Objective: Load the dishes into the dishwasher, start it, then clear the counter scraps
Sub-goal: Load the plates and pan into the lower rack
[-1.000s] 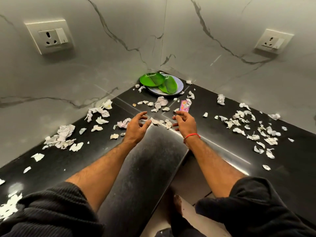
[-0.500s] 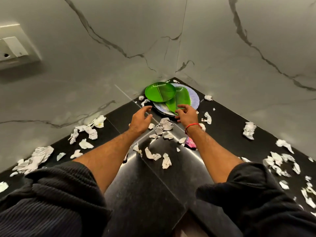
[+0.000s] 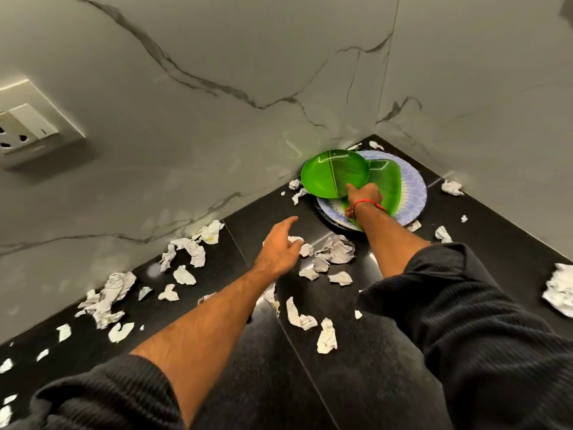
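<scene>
Head view: right hand (image 3: 362, 196) now apparently grasps green plate (image 3: 333, 173).

The right hand (image 3: 362, 197) has reached onto the green plates (image 3: 335, 173); the left hand (image 3: 280, 246) trails behind.

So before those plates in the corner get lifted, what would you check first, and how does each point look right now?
1. Right hand on the plates: ok, it rests on the leaf-shaped green plate.
2. Firm grip: cannot tell, the fingers are hidden.
3. Left hand free to help: ok, open above the paper scraps.
4. Stack steady: not ok, the round green plate overhangs the patterned plate.
5. Scraps on the plates: cannot tell.
</scene>
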### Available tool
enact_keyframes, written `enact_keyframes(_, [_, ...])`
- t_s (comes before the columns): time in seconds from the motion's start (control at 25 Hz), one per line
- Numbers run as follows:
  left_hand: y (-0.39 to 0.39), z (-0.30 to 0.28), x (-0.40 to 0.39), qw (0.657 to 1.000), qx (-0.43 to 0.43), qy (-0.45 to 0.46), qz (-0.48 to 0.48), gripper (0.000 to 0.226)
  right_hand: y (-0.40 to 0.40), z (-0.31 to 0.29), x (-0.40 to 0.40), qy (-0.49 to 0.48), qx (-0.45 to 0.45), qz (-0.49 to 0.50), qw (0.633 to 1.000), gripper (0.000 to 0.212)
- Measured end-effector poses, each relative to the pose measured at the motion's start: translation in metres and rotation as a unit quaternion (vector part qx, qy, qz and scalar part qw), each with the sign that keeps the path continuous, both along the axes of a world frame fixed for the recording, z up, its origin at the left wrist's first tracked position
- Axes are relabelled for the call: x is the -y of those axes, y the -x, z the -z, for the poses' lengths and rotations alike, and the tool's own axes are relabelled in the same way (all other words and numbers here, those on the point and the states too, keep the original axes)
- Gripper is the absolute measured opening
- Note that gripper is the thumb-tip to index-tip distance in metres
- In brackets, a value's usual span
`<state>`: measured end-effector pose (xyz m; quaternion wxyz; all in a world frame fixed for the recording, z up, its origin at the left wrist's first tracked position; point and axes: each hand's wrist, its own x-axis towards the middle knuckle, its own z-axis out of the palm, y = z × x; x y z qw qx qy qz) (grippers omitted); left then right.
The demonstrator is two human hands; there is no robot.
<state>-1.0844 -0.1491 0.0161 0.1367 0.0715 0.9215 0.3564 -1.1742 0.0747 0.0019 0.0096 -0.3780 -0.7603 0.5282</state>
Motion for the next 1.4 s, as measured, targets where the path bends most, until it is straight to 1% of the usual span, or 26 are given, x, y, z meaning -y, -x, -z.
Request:
enact_keyframes(0.08, [-0.001,0.001,0.009,1.0,-0.008,0.001,-0.01,0.058,0.0,0.0,0.002,0.039,-0.008,0.033,0.999,0.022])
enact_keyframes(0.12, [-0.002,0.0,0.013,1.0,-0.01,0.0,-0.014,0.057,-0.002,-0.001,0.003,0.063,-0.017,0.052,0.997,0.016])
enact_keyframes(0.16, [-0.004,0.0,0.016,1.0,-0.01,-0.004,-0.016,0.056,-0.006,-0.002,0.004,0.08,-0.027,0.066,0.994,0.015])
enact_keyframes(0.24, [-0.012,-0.001,0.02,1.0,-0.014,-0.012,-0.014,0.054,-0.019,-0.005,0.005,0.081,-0.046,0.073,0.993,0.018])
enact_keyframes(0.44, [-0.039,0.0,0.016,0.998,-0.03,-0.053,-0.015,0.048,-0.08,-0.01,0.008,-0.008,-0.082,0.03,0.996,0.028])
enact_keyframes(0.52, [-0.054,0.0,0.014,0.994,-0.019,-0.097,-0.041,0.047,-0.112,-0.012,0.009,-0.048,-0.083,0.026,0.995,0.028])
enact_keyframes(0.6, [-0.072,-0.003,0.016,0.985,0.013,-0.156,-0.076,0.046,-0.148,-0.014,0.012,-0.105,-0.08,0.015,0.991,0.026])
enact_keyframes(0.64, [-0.08,-0.005,0.017,0.977,0.035,-0.188,-0.091,0.045,-0.165,-0.014,0.015,-0.118,-0.089,0.005,0.989,0.027])
enact_keyframes(0.72, [-0.098,-0.008,0.024,0.959,0.082,-0.245,-0.114,0.041,-0.204,-0.015,0.024,-0.125,-0.115,-0.02,0.985,0.034])
enact_keyframes(0.76, [-0.107,-0.01,0.029,0.954,0.094,-0.258,-0.118,0.039,-0.227,-0.016,0.031,-0.134,-0.122,-0.026,0.983,0.04])
enact_keyframes(0.84, [-0.127,-0.011,0.038,0.965,0.078,-0.229,-0.1,0.032,-0.273,-0.016,0.046,-0.144,-0.12,-0.012,0.982,0.046])
enact_keyframes(0.88, [-0.14,-0.01,0.043,0.97,0.069,-0.215,-0.086,0.029,-0.297,-0.016,0.054,-0.131,-0.122,0.006,0.984,0.044])
enact_keyframes(1.0, [-0.182,-0.005,0.054,0.97,0.095,-0.221,-0.043,0.024,-0.368,-0.016,0.08,-0.037,-0.168,0.07,0.983,0.034])
enact_keyframes(1.08, [-0.208,0.004,0.054,0.973,0.107,-0.203,-0.017,0.023,-0.416,-0.017,0.09,-0.004,-0.181,0.116,0.977,0.031])
enact_keyframes(1.16, [-0.24,0.008,0.05,0.971,0.125,-0.203,0.014,0.02,-0.465,-0.019,0.096,-0.008,-0.183,0.158,0.97,0.031])
enact_keyframes(1.28, [-0.284,0.012,0.034,0.976,0.123,-0.162,0.081,0.017,-0.536,-0.016,0.096,-0.018,-0.18,0.229,0.957,0.032])
enact_keyframes(1.32, [-0.297,0.013,0.029,0.976,0.122,-0.151,0.103,0.019,-0.557,-0.015,0.095,-0.02,-0.177,0.246,0.953,0.032])
enact_keyframes(1.4, [-0.323,0.016,0.016,0.97,0.133,-0.142,0.145,0.03,-0.6,-0.013,0.093,-0.027,-0.163,0.276,0.947,0.032])
